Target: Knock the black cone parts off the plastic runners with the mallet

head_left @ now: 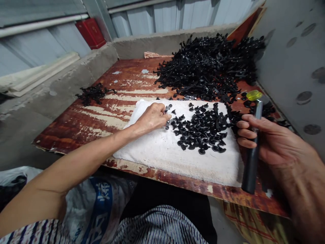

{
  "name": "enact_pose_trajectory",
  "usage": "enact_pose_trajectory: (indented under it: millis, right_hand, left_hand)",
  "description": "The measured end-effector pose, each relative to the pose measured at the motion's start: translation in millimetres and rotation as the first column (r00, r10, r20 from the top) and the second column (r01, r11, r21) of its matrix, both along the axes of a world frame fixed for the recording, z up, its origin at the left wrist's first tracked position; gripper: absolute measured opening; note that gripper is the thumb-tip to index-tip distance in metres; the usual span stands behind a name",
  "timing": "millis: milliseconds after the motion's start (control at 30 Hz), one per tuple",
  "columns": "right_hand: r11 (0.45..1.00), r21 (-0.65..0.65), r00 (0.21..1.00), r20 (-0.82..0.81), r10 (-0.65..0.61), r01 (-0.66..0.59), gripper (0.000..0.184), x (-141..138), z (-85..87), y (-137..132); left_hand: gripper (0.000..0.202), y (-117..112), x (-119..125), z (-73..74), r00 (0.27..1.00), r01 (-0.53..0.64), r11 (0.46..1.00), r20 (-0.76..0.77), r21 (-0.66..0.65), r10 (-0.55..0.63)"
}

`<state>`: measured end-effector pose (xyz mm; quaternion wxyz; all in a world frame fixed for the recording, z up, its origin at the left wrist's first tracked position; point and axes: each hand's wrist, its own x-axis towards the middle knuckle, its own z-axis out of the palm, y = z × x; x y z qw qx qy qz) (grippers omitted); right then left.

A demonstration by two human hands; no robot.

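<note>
My left hand [153, 118] is closed in a pinch over the white cloth [152, 156]. Its fingers grip a slim black jointed part [168, 108] with round ends, which sticks out above and below the fingertips. Just to the right, many small black knob-like pieces [200, 125] lie scattered across the cloth. At the right, my right hand [274, 140] wraps round the black handle of a small hammer [251, 166]. The hammer stands upright with its translucent yellow head at the top, above the cloth's right edge.
A large heap of black jointed parts [205, 64] covers the back right of the worn red-brown board [129, 81]. A smaller pile [92, 94] lies at the left. Low cement walls [142, 45] edge the board, and a grey panel [291, 57] rises at the right.
</note>
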<state>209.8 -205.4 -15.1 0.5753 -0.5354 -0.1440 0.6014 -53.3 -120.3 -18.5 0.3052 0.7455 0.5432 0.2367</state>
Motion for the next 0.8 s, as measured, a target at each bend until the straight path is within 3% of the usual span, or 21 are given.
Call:
enact_pose_trajectory:
  millis: [167,333,800]
  right_hand:
    - [1.0,0.004,1.0,0.003,0.015,-0.015,0.012,0.5,1.1,-1.0]
    - [1.0,0.009,1.0,0.002,0.018,-0.018,0.012,0.1,0.8,-2.4]
    - [0.996,0.054,0.996,-0.049,0.077,-0.074,0.007,7.5,-8.7,-3.7]
  left_hand:
    - [0.03,-4.0,0.7,7.0,0.997,-0.023,0.987,0.067,-0.161,0.034]
    - [0.033,-2.6,0.5,10.4,0.977,-0.082,0.902,0.145,-0.424,0.157]
    - [0.038,3.3,-0.9,9.7,0.904,-0.009,0.798,0.336,-0.603,0.264]
